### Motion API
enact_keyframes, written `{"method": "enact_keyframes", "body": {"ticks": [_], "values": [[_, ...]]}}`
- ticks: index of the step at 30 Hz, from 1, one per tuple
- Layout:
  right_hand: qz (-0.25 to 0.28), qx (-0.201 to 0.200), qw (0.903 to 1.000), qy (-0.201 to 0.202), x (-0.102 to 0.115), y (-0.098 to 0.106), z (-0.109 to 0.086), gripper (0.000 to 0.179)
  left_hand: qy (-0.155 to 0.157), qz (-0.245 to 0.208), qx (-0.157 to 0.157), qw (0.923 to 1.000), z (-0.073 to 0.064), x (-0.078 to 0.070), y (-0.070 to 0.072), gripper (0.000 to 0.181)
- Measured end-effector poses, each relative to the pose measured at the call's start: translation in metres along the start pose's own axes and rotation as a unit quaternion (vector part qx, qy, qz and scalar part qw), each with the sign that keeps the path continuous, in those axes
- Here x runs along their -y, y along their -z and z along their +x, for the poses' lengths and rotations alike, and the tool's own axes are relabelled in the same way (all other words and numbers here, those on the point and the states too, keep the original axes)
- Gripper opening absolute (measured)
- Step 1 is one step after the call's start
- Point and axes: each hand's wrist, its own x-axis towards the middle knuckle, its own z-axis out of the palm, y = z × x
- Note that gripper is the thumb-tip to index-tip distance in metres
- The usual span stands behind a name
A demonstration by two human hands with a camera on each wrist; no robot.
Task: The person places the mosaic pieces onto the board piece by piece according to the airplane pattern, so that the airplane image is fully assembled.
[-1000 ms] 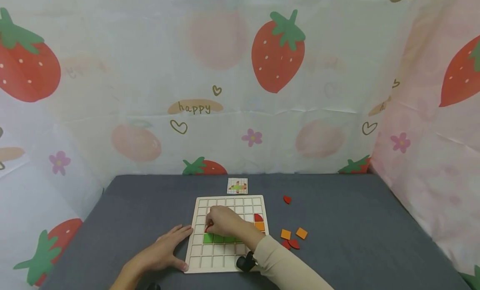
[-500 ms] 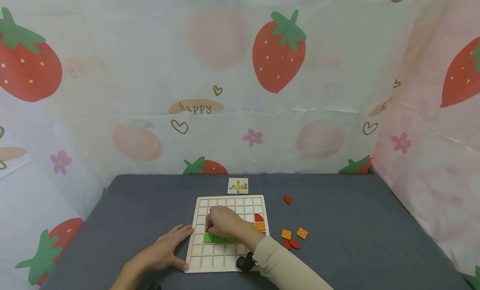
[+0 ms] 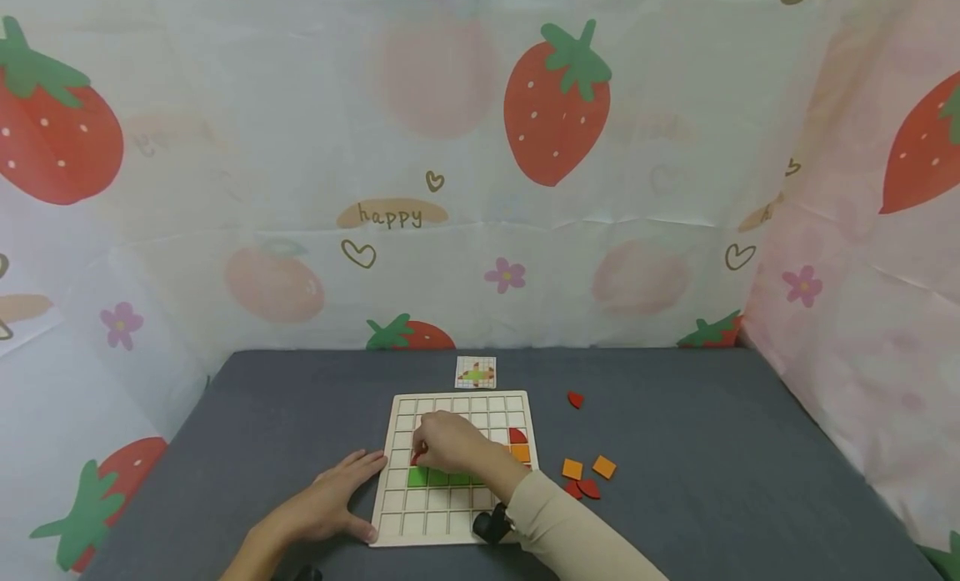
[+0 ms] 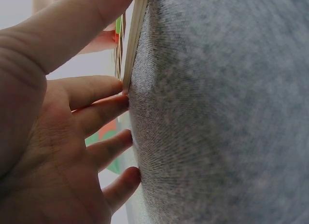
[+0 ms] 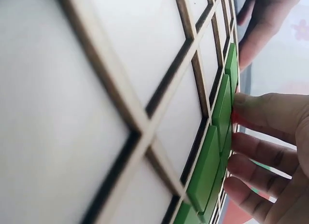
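A white gridded wooden board (image 3: 413, 524) lies on the grey table. My left hand (image 3: 330, 502) rests at its left edge, fingers spread, thumb by the near-left corner. Above the left part of the board, my right hand (image 3: 450, 442) pinches a small red piece (image 3: 417, 456), mostly hidden by the fingers. That piece sits at a cell just beyond a row of green square tiles (image 3: 438, 478). In the right wrist view, thumb and fingertips meet right behind the green tiles (image 5: 205, 166). A red quarter-round (image 3: 517, 436) and an orange square (image 3: 520, 453) sit at the board's right side.
Right of the board lie two loose orange squares (image 3: 572, 469) and several red pieces (image 3: 589, 488), one farther back (image 3: 575, 399). A small pattern card (image 3: 476, 372) lies behind the board. Strawberry-printed cloth (image 3: 555, 256) hangs beyond the table.
Both hands stay in nearly the same place. The right fingers shift only slightly at the red piece.
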Motion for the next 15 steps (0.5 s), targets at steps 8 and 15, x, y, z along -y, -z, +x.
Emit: {"method": "enact_keyframes", "body": {"ticks": [8,15], "values": [[0.120,-0.026,0.9921,-0.023,-0.013,0.008,-0.007,0.018,-0.005,0.005,-0.003,1.0000,0.000,0.002,-0.001,0.099],[0.195,-0.048,0.9789,-0.038,-0.029,0.018,-0.020,0.018,-0.001,0.007,-0.004,1.0000,-0.001,0.001,-0.001,0.100]]}}
